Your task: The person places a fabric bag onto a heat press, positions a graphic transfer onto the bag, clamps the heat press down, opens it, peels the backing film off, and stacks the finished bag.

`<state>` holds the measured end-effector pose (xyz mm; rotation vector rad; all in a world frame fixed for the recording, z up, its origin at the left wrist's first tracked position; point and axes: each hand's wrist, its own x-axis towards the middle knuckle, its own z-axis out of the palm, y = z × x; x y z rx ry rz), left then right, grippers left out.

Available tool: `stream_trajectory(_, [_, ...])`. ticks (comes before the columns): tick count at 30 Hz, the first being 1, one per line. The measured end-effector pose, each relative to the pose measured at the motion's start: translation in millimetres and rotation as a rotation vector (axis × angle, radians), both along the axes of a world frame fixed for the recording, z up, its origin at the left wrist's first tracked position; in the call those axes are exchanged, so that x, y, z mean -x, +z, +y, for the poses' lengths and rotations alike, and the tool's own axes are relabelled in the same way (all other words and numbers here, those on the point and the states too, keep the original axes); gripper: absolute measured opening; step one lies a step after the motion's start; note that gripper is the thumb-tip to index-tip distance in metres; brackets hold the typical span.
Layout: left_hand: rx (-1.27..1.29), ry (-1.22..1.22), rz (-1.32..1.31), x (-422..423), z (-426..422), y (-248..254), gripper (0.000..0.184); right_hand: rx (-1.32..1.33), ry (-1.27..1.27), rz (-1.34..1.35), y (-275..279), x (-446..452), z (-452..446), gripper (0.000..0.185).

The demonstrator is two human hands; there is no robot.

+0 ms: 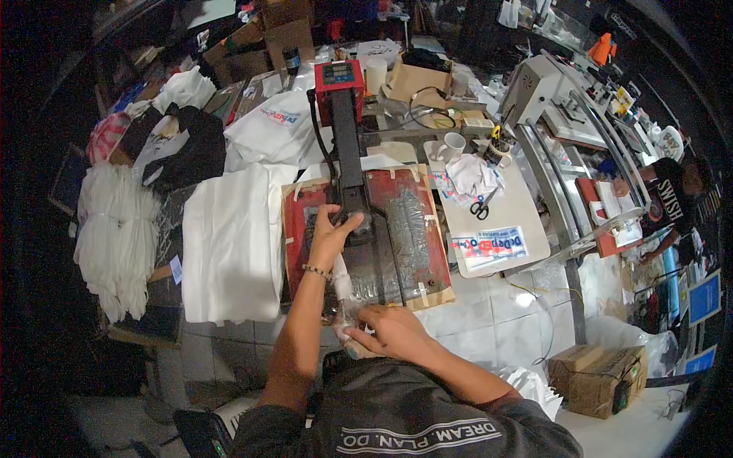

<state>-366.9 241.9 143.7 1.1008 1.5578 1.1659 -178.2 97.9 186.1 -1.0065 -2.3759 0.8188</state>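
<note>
Left hand [336, 229]: It is up at the middle of the press, by the low end of the long dark arm [347, 145]. Its thumb and fingers are spread. Maybe it leans there to keep things steady.

Right hand [393, 333]: It is close to the person's body, at the near end of the handle. The fingers are bent and seem to touch it. I cannot tell how tight they hold.

Both hands: They are apart, one farther off and one near.

Handle [342, 284]: It has a pale wrap on it. It points at the person, so it looks easy to reach.

Press [305, 221]: It is right in front of the person, in the middle. Its flat top is red with shiny grey on it. The red box [338, 82] at the back has a small screen up top, likely so it is easy to read.

White cloth [229, 244]: It lies flat just left of the press, maybe to keep it smooth and close by.

Pale board [531, 225]: It is right of the press. A mug [449, 145], scissors [479, 208] and a printed sheet [489, 247] are on it, perhaps to be handy.

Other person [672, 195]: Far to the right, well apart from these hands.
</note>
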Motion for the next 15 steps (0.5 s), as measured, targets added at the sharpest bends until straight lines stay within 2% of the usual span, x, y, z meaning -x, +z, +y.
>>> stream_trajectory(15, [0.011, 0.013, 0.034, 0.9, 2.5, -4.2, 0.069, -0.007, 0.0, -0.028, -0.1, 1.0, 0.3, 0.042])
